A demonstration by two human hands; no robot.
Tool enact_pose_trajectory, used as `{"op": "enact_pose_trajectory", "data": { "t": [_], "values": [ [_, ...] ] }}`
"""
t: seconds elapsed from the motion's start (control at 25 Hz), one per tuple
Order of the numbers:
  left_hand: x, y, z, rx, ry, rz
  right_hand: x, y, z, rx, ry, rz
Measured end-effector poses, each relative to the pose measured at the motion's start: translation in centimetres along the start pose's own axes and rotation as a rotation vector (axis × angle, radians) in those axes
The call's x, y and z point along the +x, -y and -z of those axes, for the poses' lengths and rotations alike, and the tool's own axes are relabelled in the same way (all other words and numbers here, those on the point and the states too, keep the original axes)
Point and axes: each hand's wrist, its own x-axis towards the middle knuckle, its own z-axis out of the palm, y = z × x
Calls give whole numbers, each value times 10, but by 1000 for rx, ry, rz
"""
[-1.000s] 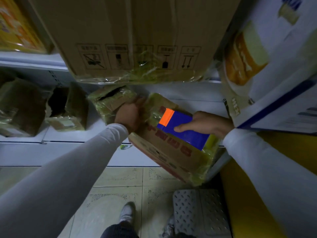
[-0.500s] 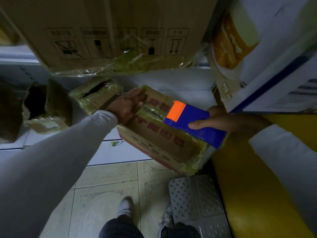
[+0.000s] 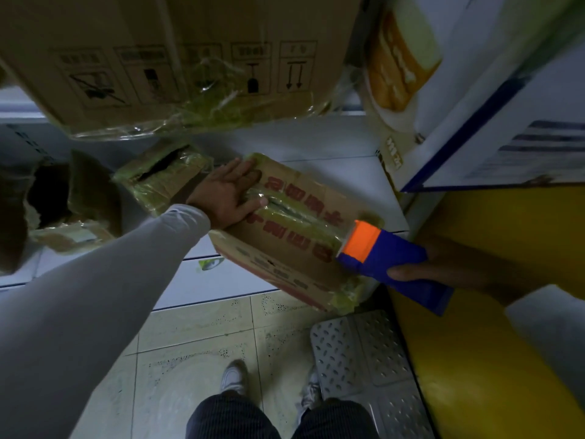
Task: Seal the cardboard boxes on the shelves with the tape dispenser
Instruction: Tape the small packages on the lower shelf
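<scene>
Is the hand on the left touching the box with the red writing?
Touching. The head view shows the left hand lying flat on top of the cardboard box, palm and fingers pressed against it with no gap.

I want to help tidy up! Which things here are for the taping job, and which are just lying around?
For the job:
- tape dispenser, held in the right hand
- cardboard box with red print, pressed flat by the left hand

Just lying around:
- torn open box
- metal step on the floor
- big white carton

Matt brown cardboard box [image 3: 285, 236] under glossy crinkled tape, smooth plastic tape dispenser [image 3: 389, 264], perforated metal step [image 3: 364, 353]
</scene>
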Motion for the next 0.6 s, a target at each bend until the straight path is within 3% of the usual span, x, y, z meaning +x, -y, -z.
{"op": "enact_pose_trajectory", "data": {
  "t": [0.16,0.36,0.48,0.6],
  "values": [
    [0,-2,3,70,32,-6,18,-22,-18,17,-120,1],
    [5,-5,16,187,37,60,37,-18,-26,138,-114,77],
    [-6,-39,12,4,-93,-167,58,-3,-39,158,-135,116],
    [-16,-71,-8,-60,-56,-142,71,14,-46,156,-129,145]
  ]
}}
